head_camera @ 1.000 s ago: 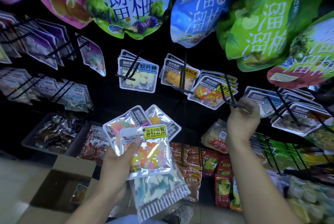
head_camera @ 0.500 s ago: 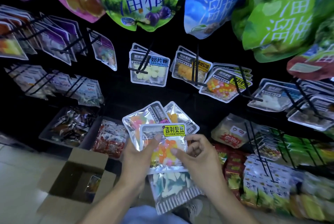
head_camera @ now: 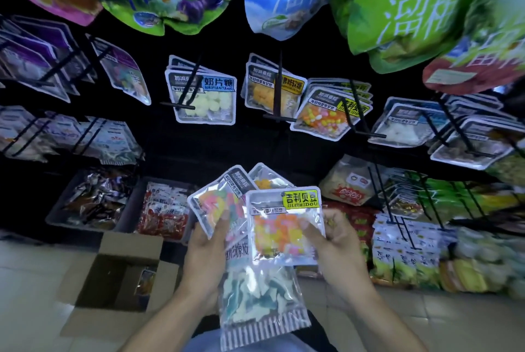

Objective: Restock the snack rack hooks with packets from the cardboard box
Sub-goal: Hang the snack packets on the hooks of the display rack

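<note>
Dim, dark backdrop; foil glare; soft blur; wide-angle edge distortion.

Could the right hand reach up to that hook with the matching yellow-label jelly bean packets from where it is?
Probably yes. The right hand grips the yellow-label packet, and the hook of matching packets hangs above it and slightly right, with only open dark space between. The left hand holds the other packets aside.

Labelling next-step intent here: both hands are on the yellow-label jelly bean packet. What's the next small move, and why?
Probably the right hand pulls the yellow-label packet free of the stack in the left hand and lifts it toward the hook with matching packets up and to the right. That hook's front packet shows the same yellow label and bright mixed candies.
</note>
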The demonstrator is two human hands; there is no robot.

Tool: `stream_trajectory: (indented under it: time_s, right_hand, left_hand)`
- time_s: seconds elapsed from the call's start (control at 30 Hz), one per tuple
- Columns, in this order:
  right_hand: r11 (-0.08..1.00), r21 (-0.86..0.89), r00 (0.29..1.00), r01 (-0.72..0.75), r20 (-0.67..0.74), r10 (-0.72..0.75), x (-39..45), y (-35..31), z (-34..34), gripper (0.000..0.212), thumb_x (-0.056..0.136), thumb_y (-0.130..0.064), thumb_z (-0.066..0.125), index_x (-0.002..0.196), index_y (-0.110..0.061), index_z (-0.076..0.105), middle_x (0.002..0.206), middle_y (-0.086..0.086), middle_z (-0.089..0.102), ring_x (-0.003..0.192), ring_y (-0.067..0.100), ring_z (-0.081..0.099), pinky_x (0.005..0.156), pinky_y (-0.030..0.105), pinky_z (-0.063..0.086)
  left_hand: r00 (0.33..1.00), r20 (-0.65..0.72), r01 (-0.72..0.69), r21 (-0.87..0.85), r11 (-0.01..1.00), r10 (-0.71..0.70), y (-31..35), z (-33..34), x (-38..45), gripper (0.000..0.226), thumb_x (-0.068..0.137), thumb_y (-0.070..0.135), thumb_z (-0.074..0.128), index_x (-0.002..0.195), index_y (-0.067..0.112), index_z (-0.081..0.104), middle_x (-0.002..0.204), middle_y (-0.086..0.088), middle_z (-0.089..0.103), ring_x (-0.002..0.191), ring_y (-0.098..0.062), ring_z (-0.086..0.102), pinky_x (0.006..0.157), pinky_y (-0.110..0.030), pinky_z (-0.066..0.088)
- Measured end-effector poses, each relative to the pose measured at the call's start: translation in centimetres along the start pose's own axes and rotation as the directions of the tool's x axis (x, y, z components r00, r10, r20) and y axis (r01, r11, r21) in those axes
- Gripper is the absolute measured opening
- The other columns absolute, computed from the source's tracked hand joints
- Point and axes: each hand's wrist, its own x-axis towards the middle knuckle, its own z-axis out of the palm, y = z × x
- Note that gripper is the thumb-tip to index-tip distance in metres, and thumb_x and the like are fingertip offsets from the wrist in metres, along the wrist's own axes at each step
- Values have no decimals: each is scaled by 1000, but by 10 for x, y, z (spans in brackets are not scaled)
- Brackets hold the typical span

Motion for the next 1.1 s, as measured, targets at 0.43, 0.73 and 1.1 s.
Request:
stream_trajectory:
  time_s: [0.43, 0.73, 1.1]
  right_hand:
    - [953, 11, 944, 303, -141, -299, 88, -43, -81, 2, 98, -30, 67, 100, -30, 67, 105, 2, 72, 102, 25, 66, 96, 46, 49]
    - [958, 55, 954, 283, -121, -275, 98, -35, -76, 8, 98, -33, 65, 103, -26, 66, 102, 4, 71, 101, 22, 67, 97, 47, 52]
    - [966, 91, 958, 243, -176, -224, 166, -51, -55, 16, 100, -27, 67, 96, -12, 61, 88, 14, 60, 75, 7, 55, 77, 30, 42]
  left_hand:
    - [990, -141, -13, -73, 997, 3, 0, 46, -17, 60, 95, 52, 63, 146, 22, 53, 136, 2, 62, 133, -23, 54, 120, -47, 35]
    - [968, -251, -5, -112, 994, -24, -4, 44, -20, 82, 81, 66, 68, 147, 20, 54, 121, -6, 75, 105, -24, 68, 102, -45, 50]
    - [969, -245, -29, -166, 986, -13, 4, 46, -30, 57, 98, 48, 60, 144, 15, 55, 131, -18, 70, 83, -16, 75, 99, -46, 57]
